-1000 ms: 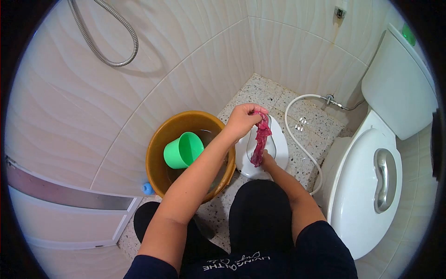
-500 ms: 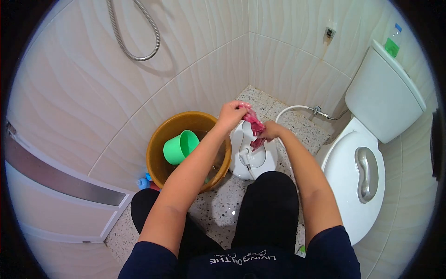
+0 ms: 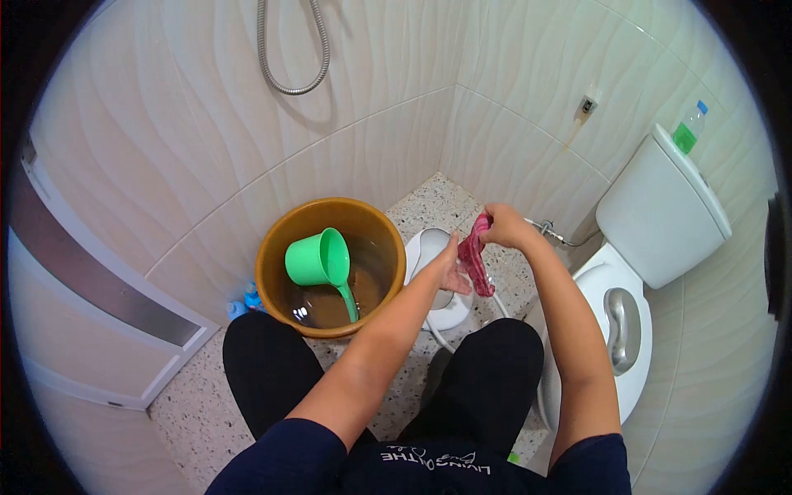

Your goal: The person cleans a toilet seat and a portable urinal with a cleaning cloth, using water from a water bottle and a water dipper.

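Note:
A dark pink, striped cloth (image 3: 476, 257), crumpled and limp, hangs from my right hand (image 3: 504, 227), whose fingers pinch its upper end. Just left of the cloth is my left hand (image 3: 450, 271), fingers apart and palm turned toward it. Both hands are above a white potty-shaped seat (image 3: 459, 317) on the floor, partly covered by my left hand and forearm. To the left stands a brown tub (image 3: 373, 221) with water in it. A green dipper (image 3: 307, 261) rests inside, its handle pointing toward me.
A closed white toilet (image 3: 639, 396) stands at the right, with a bottle of green liquid (image 3: 686, 134) on its tank. The white hose (image 3: 500, 307) runs over the speckled floor. Blue bottles (image 3: 238, 309) sit beside the tub. A metal shower hose (image 3: 322, 62) hangs on the wall.
Both hands have moved right. The cloth, formerly stretched between both hands, now hangs from my right hand, and my left hand has let go and spread its fingers. The view has shifted.

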The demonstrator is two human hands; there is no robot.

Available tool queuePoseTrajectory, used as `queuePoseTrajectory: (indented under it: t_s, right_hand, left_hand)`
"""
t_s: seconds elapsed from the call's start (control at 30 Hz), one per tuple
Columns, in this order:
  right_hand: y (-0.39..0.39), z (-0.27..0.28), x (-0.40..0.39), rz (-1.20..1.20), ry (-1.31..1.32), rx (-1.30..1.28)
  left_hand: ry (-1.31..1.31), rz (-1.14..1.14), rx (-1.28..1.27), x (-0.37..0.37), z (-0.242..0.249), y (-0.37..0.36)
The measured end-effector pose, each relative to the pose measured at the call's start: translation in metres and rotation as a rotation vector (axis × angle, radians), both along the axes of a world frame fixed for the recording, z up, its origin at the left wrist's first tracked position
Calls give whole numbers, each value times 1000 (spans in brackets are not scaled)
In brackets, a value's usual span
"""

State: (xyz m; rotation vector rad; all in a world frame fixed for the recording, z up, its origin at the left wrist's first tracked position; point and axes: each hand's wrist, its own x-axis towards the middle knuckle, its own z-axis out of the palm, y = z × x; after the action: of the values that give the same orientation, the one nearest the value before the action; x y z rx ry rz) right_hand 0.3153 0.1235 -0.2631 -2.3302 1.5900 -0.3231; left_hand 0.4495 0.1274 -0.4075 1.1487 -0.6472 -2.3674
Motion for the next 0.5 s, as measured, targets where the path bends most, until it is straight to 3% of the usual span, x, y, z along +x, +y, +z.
queuePoseTrajectory:
  t_s: [0.1, 0.17, 0.23, 0.3, 0.37, 0.43, 0.5]
  right_hand:
    - [29, 10, 7, -35, 6, -65]
    - [43, 3, 7, 21, 41, -130]
    - [50, -8, 6, 50, 34, -251]
    - [46, -17, 4, 23, 16, -262]
    - [42, -20, 3, -1, -5, -274]
    - [38, -19, 5, 37, -25, -255]
    - [36, -16, 10, 8, -29, -249]
  left_hand:
    - [233, -122, 138, -12, -18, 8]
    - [381, -8, 249, -15, -11, 24]
    - [419, 55, 179, -10, -11, 33]
    - [187, 199, 309, -4, -10, 36]
    - [74, 190, 248, 4, -14, 47]
    - [-247, 204, -215, 12, -15, 64]
    - [-387, 195, -211, 23, -16, 67]
